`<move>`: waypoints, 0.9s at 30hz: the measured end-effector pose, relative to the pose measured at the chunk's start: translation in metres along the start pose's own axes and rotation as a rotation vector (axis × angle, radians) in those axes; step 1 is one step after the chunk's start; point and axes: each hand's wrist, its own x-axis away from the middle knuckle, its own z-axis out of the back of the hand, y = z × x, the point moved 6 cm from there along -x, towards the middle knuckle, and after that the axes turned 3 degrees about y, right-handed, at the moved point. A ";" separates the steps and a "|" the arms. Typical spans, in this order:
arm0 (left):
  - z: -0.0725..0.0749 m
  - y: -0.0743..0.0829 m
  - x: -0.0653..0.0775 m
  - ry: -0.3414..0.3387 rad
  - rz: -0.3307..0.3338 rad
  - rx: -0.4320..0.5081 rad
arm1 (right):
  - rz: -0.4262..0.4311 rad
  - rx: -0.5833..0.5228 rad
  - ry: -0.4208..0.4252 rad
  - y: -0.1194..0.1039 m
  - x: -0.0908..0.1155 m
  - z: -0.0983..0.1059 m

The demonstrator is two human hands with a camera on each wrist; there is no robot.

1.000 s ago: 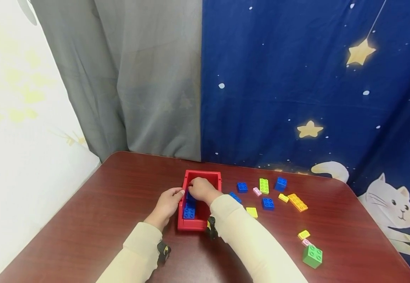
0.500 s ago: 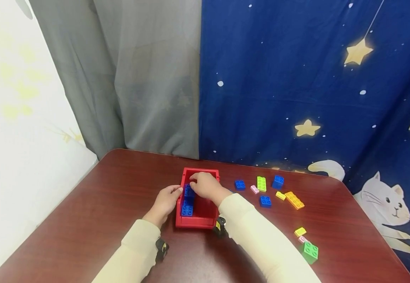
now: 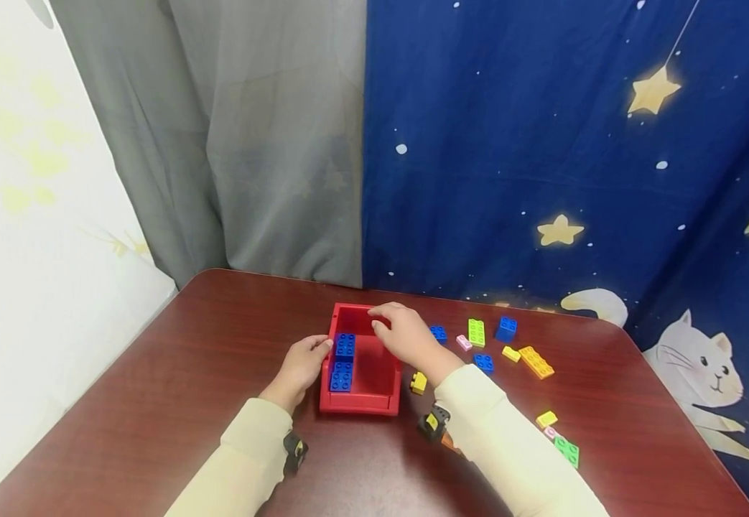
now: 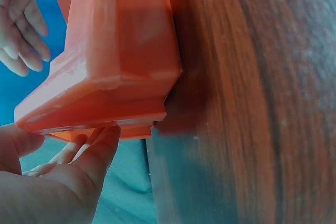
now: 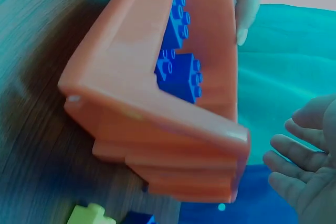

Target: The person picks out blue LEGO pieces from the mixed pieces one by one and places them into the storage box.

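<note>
From the head, an open-topped red plastic box (image 3: pixel 359 405), oblong and smooth-walled, stands upright on the dark reddish-brown wooden table (image 3: pixel 245 337). Inside, along its left wall, lie studded blue plastic bricks: a far one (image 3: pixel 345 345) and a near one (image 3: pixel 341 376), end to end, studs up. The box's floor is bare to their right. The left hand (image 3: pixel 299 368) grips the left wall, thumb at the rim. The right hand (image 3: pixel 409 336) hovers over the right wall, fingers loosely bent, holding nothing. Just beside the box lies a small yellow studded brick (image 3: pixel 419 383); farther right are a lime-green oblong brick (image 3: pixel 476 332), a tall blue block (image 3: pixel 506 329) and an orange oblong brick (image 3: pixel 536 362).

From the left wrist, the box's outer face is glossy and looks orange-red. The left hand pinches its edge between thumb and fingers, while the right hand is apart from it, fingers extended.

From the right wrist, the box shows a stepped rim, with the blue bricks' round studs visible within. The left hand's fingertips are at the far rim; the right hand is spread and clear of the box.
</note>
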 end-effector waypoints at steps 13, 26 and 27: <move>-0.001 -0.001 0.001 0.002 0.009 0.005 | 0.002 -0.030 0.158 0.019 0.020 0.020; 0.000 -0.002 0.000 -0.005 0.018 0.007 | -0.065 0.000 0.186 0.045 0.035 0.030; 0.000 -0.002 0.000 -0.006 0.017 0.008 | -0.075 0.002 0.184 0.046 0.036 0.030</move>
